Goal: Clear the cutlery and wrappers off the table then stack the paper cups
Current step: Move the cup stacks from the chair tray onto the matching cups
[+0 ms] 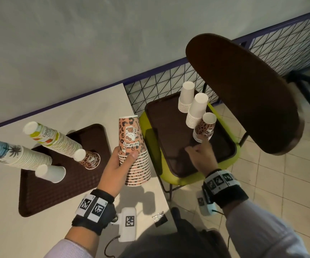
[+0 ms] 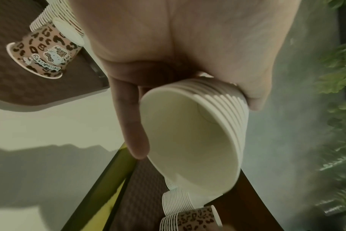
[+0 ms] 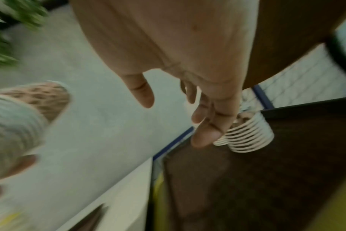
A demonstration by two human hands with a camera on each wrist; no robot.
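My left hand (image 1: 128, 155) grips a stack of upside-down leopard-print paper cups (image 1: 134, 149) above the white table's right edge. In the left wrist view my left hand (image 2: 196, 121) has thumb and fingers wrapped around the stack's rims (image 2: 223, 100). My right hand (image 1: 197, 148) reaches, fingers straight, to a short leopard-print stack (image 1: 205, 128) on the brown tray (image 1: 169, 136) on the chair. In the right wrist view my right hand (image 3: 175, 120) is open, with fingertips (image 3: 203, 139) beside that stack's rims (image 3: 249, 136). A crumpled foil wrapper (image 1: 159, 218) lies near the table's front corner.
Two white cup stacks (image 1: 186, 97) (image 1: 197, 110) stand on the chair tray. The table tray (image 1: 44, 192) holds two tall printed stacks (image 1: 53, 140) (image 1: 16, 155), a white cup (image 1: 51, 173) and a leopard cup (image 1: 91, 159). A brown chair back (image 1: 243, 94) and a wire fence (image 1: 169, 82) stand behind.
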